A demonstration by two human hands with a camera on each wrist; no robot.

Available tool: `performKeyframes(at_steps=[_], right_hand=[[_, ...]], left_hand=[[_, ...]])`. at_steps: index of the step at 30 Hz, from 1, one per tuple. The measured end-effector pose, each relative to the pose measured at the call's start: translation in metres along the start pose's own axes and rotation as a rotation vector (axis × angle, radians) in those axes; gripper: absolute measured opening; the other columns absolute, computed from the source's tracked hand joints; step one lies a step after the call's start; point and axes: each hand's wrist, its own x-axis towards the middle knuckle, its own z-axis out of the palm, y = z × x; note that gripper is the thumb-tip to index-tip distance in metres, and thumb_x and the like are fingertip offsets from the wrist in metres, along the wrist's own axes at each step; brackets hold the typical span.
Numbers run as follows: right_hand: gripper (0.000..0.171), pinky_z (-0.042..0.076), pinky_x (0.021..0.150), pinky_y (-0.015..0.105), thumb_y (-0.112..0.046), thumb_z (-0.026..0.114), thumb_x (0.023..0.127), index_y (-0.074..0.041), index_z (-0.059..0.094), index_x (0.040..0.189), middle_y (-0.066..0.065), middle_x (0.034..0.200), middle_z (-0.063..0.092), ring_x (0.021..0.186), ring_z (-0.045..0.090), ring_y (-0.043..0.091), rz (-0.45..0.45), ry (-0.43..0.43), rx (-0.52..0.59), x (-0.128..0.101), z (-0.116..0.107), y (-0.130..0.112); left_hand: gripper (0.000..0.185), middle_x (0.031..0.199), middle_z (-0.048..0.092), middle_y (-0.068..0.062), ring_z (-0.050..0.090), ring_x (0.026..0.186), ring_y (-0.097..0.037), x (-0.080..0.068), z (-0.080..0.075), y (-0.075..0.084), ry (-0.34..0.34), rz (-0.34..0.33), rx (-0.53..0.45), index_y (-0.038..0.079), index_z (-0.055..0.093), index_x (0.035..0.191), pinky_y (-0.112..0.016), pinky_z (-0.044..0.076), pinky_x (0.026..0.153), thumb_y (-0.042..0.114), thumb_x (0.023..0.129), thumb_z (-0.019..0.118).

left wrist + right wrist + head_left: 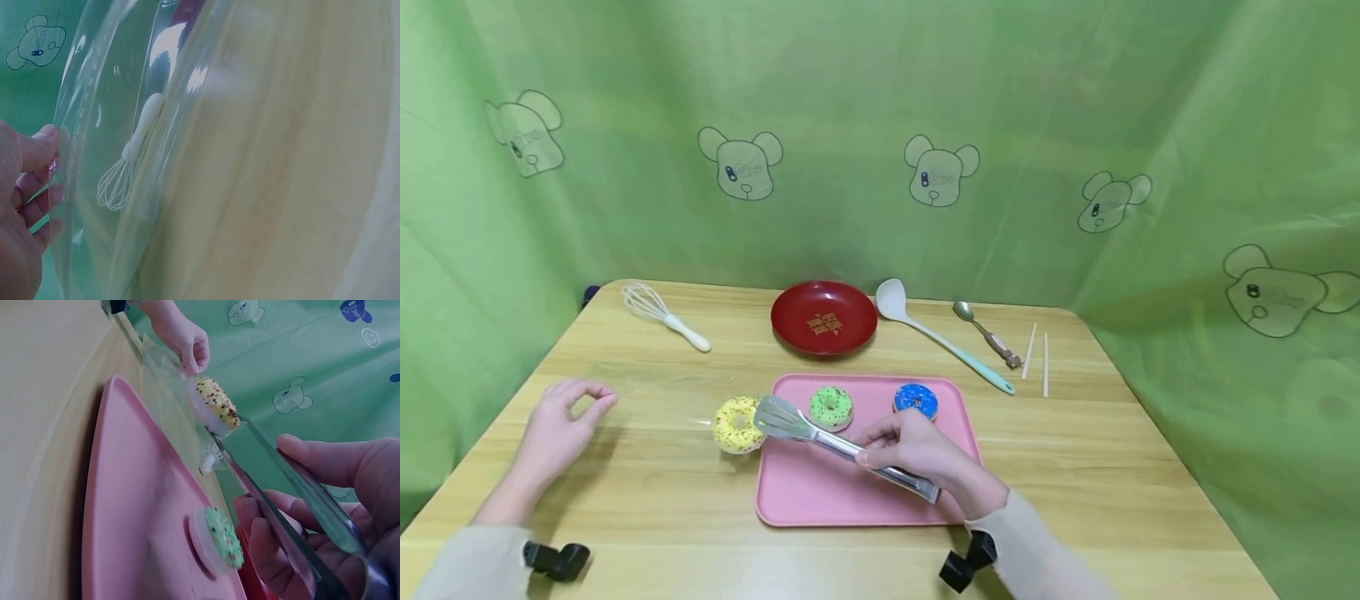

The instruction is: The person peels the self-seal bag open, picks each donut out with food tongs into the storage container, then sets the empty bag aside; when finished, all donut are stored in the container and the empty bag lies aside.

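My left hand (pixel 559 423) pinches the edge of a clear plastic bag (pixel 84 156), which spreads over the table at the left and is hard to make out in the head view. My right hand (pixel 917 450) grips metal tongs (pixel 837 444) between thumb and fingers. At their tips the tongs hold a doughnut with yellow icing and sprinkles (pixel 733 427), raised beside the tray's left edge, close to the bag. A green-iced doughnut (pixel 831 407) and a blue-iced doughnut (pixel 914 400) lie on the pink tray (pixel 805 508) below.
Along the back lie a white whisk (pixel 677 323), a dark red plate (pixel 790 325), a ladle with a pale green handle (pixel 951 346), a spoon (pixel 988 336) and two short pale sticks (pixel 1046 367). A green curtain (pixel 850 83) hangs behind and at the sides.
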Motion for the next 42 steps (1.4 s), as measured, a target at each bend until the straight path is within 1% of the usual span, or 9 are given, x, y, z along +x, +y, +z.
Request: performKeyframes(at_steps=[7, 12, 15, 17, 23, 31, 37, 42], right_hand=[[0.026, 0.047, 0.062, 0.027, -0.02, 0.078, 0.074, -0.004, 0.071, 0.094, 0.003, 0.077, 0.066, 0.069, 0.056, 0.015, -0.01, 0.013, -0.053, -0.022, -0.017, 0.012], [0.027, 0.045, 0.056, 0.022, -0.016, 0.076, 0.075, 0.0, 0.07, 0.095, 0.004, 0.075, 0.064, 0.064, 0.051, 0.012, -0.019, -0.004, -0.02, -0.039, -0.025, 0.022], [0.026, 0.045, 0.055, 0.02, -0.013, 0.076, 0.076, 0.002, 0.069, 0.095, 0.005, 0.073, 0.063, 0.063, 0.05, 0.011, -0.017, -0.021, 0.003, -0.048, -0.027, 0.029], [0.025, 0.046, 0.055, 0.02, -0.014, 0.076, 0.076, 0.002, 0.069, 0.094, 0.004, 0.073, 0.063, 0.063, 0.051, 0.011, -0.01, -0.026, 0.008, -0.052, -0.027, 0.033], [0.023, 0.046, 0.055, 0.021, -0.015, 0.076, 0.075, 0.0, 0.07, 0.091, 0.004, 0.072, 0.062, 0.063, 0.052, 0.011, -0.009, -0.032, 0.0, -0.052, -0.026, 0.042], [0.023, 0.048, 0.057, 0.024, -0.018, 0.076, 0.075, -0.002, 0.07, 0.089, 0.003, 0.074, 0.064, 0.064, 0.054, 0.012, -0.018, -0.037, -0.038, -0.05, -0.026, 0.043], [0.025, 0.049, 0.059, 0.023, -0.017, 0.075, 0.076, 0.001, 0.069, 0.092, 0.003, 0.075, 0.065, 0.066, 0.056, 0.012, -0.026, -0.035, -0.033, -0.053, -0.031, 0.042], [0.027, 0.05, 0.06, 0.022, -0.013, 0.074, 0.077, 0.004, 0.068, 0.096, 0.006, 0.077, 0.064, 0.069, 0.057, 0.014, -0.022, -0.006, -0.012, -0.058, -0.039, 0.036]], left_hand=[[0.015, 0.098, 0.057, -0.022, 0.042, 0.103, -0.04, 0.001, 0.002, 0.003, -0.007, -0.002, -0.004, -0.003, 0.061, 0.093, -0.063, 0.032, 0.085, 0.012, 0.092, 0.058], [0.014, 0.096, 0.057, -0.021, 0.042, 0.102, -0.039, 0.002, 0.003, 0.004, -0.018, 0.011, 0.005, -0.003, 0.061, 0.094, -0.062, 0.033, 0.084, 0.011, 0.092, 0.059], [0.014, 0.097, 0.057, -0.021, 0.043, 0.101, -0.038, 0.002, 0.003, 0.004, -0.026, 0.015, 0.007, -0.002, 0.061, 0.094, -0.061, 0.034, 0.084, 0.012, 0.092, 0.059], [0.014, 0.096, 0.057, -0.02, 0.043, 0.101, -0.038, 0.001, 0.002, 0.004, -0.022, 0.016, 0.007, -0.002, 0.061, 0.093, -0.061, 0.034, 0.084, 0.011, 0.091, 0.059], [0.012, 0.096, 0.057, -0.021, 0.042, 0.101, -0.038, -0.002, -0.002, 0.002, -0.007, 0.019, 0.004, -0.003, 0.061, 0.093, -0.063, 0.032, 0.085, 0.009, 0.091, 0.06], [0.015, 0.097, 0.057, -0.021, 0.041, 0.101, -0.037, -0.002, -0.001, 0.003, -0.019, 0.007, 0.005, -0.003, 0.061, 0.095, -0.064, 0.032, 0.084, 0.011, 0.091, 0.059], [0.015, 0.097, 0.057, -0.021, 0.041, 0.101, -0.037, -0.001, 0.001, 0.003, -0.02, 0.014, 0.002, -0.003, 0.061, 0.095, -0.063, 0.032, 0.084, 0.011, 0.091, 0.06], [0.014, 0.097, 0.057, -0.021, 0.042, 0.101, -0.037, 0.001, 0.002, 0.005, -0.023, 0.014, 0.001, -0.003, 0.061, 0.095, -0.063, 0.033, 0.083, 0.011, 0.091, 0.059]])
